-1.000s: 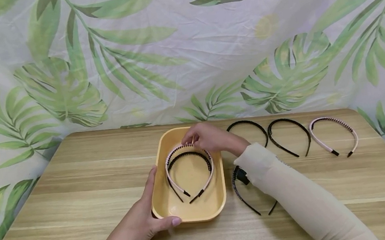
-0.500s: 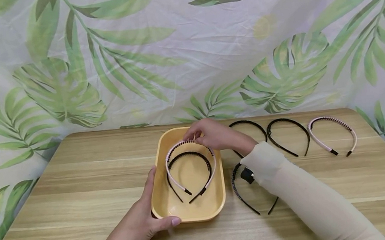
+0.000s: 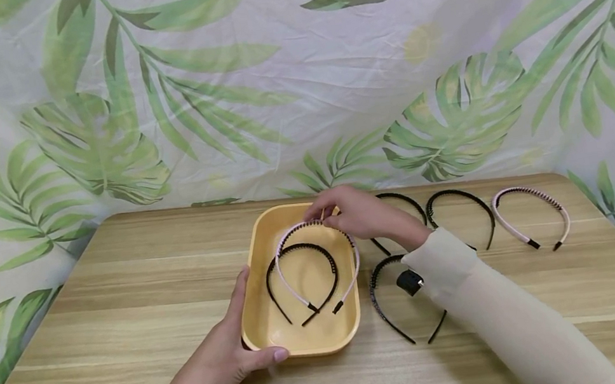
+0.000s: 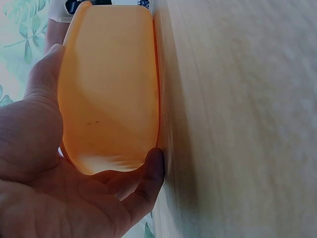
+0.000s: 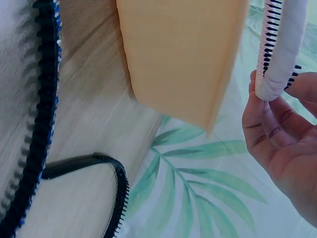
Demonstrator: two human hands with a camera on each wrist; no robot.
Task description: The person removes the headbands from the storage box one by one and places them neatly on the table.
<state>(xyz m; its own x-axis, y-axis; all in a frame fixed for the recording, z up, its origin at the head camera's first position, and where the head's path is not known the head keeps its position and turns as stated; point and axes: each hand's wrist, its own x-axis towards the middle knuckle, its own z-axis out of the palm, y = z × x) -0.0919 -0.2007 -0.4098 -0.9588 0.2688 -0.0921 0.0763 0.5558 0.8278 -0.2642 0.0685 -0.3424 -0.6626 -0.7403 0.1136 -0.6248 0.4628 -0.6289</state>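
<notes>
Pink headband, 1; head view, mid-frame: shifted rightward, apparently being singled out; right hand pinches it; left hand grips box.

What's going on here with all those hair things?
A person's right hand pinches a pink headband and holds it up above a yellow tray. The left hand grips the side of that tray, which stands on the wooden table. A black headband lies inside the tray. To the tray's right, three dark headbands and another pink one lie on the table.
</notes>
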